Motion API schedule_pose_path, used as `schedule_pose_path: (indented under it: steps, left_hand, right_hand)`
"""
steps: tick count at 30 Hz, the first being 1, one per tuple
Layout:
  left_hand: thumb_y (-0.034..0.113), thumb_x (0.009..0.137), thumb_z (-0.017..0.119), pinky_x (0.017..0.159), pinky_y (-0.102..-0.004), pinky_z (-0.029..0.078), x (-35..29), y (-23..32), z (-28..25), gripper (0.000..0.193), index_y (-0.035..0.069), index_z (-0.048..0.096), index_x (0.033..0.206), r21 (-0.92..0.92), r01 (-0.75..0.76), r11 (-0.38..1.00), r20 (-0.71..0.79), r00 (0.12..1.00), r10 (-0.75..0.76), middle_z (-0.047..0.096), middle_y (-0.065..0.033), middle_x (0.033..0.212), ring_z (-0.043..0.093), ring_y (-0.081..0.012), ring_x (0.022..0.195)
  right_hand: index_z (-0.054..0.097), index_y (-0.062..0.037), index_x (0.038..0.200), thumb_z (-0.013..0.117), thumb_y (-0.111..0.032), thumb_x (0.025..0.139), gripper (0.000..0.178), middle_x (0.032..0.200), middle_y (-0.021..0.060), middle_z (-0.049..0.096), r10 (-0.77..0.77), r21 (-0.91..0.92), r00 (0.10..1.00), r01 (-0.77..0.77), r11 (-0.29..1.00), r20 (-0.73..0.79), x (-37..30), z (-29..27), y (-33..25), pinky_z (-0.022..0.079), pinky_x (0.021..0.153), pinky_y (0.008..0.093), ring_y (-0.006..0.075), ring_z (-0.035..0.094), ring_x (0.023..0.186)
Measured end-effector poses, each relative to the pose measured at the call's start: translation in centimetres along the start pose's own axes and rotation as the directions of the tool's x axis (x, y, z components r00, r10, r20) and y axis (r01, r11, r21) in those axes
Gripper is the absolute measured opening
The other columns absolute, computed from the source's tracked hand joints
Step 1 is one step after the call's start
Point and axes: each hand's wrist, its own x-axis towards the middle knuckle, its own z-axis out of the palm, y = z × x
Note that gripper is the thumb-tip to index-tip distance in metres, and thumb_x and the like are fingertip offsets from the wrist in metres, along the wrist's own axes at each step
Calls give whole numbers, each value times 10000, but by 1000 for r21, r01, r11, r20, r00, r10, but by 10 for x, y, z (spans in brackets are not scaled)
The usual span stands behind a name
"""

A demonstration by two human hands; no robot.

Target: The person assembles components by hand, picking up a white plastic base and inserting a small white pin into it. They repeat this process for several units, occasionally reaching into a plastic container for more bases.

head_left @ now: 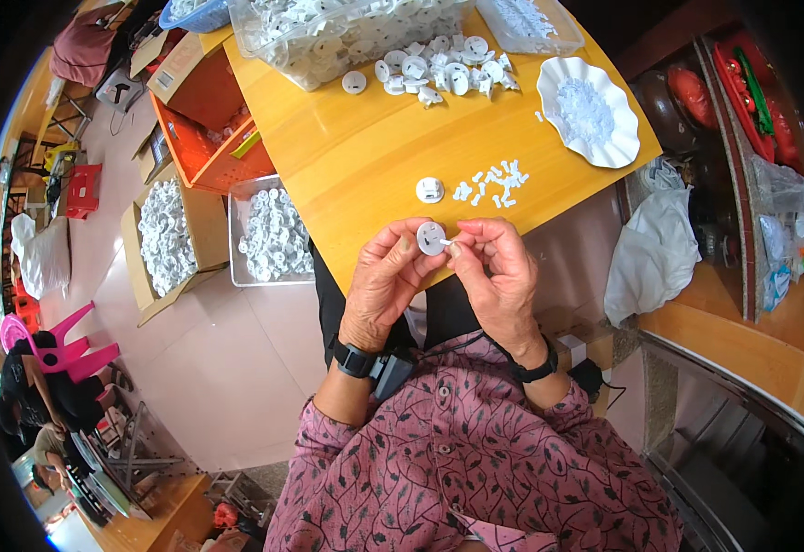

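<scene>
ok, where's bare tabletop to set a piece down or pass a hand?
Free: the wide wooden strip across the middle of the table, between the far heap of round white parts and the single round part. Also the left near edge. Crowded: far edge with the clear bin and scalloped dish; small white clips ahead of the right hand.

Left hand (385, 276): raised before the chest, palm inward, fingers curled, thumb and fingertips pinched together. Right hand (498, 271): level with the left, just beside it, thumb and forefinger pinched, other fingers folded. Both forearms rise from the lower edge, converging. Dark band on each wrist; patterned sleeves pushed back.
</scene>
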Motion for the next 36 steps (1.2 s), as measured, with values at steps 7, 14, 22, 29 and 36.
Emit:
schedule_pose_path:
  steps: [7,14,22,29,36]
  left_hand:
    - [77,914,650,956,-352,541,-1,-2,3,325,-25,567,1211,95,-32,995,19,999,30,628,-126,1164,637,-218,1055]
    - [74,948,597,877,-332,561,-1,0,4,343,-15,545,1275,56,23,998,5,1000,-23,652,-125,1088,669,-220,971]
    - [146,971,577,820,-330,569,0,2,4,355,-27,543,1279,75,45,996,8,999,-46,661,-126,1031,681,-215,904]
    - [141,975,572,805,-326,569,-1,2,3,334,-26,561,1264,78,64,995,12,998,-65,666,-119,1012,681,-207,892]
    - [147,972,582,737,-298,560,-1,2,7,320,-23,583,1243,129,66,989,-2,998,-67,672,-104,962,663,-171,827]
  right_hand:
    - [589,-4,1052,652,34,857,209,833,65,641,-39,-81,999,38,996,-19,2,-1,2,514,634,241,96,617,693]
    - [584,5,1047,656,33,854,209,865,75,646,-43,-130,999,44,990,6,3,-1,0,527,625,244,115,643,703]
    - [588,7,1034,656,25,859,189,859,87,643,-143,-258,989,149,955,40,6,-1,-11,533,593,251,131,660,693]
    - [597,-3,1011,648,48,852,174,839,86,633,-243,-310,967,254,916,74,8,-1,-12,539,558,262,141,667,674]
    - [596,-7,1004,645,74,831,197,830,101,623,-273,-357,957,290,888,98,7,-1,-14,547,553,272,163,664,652]
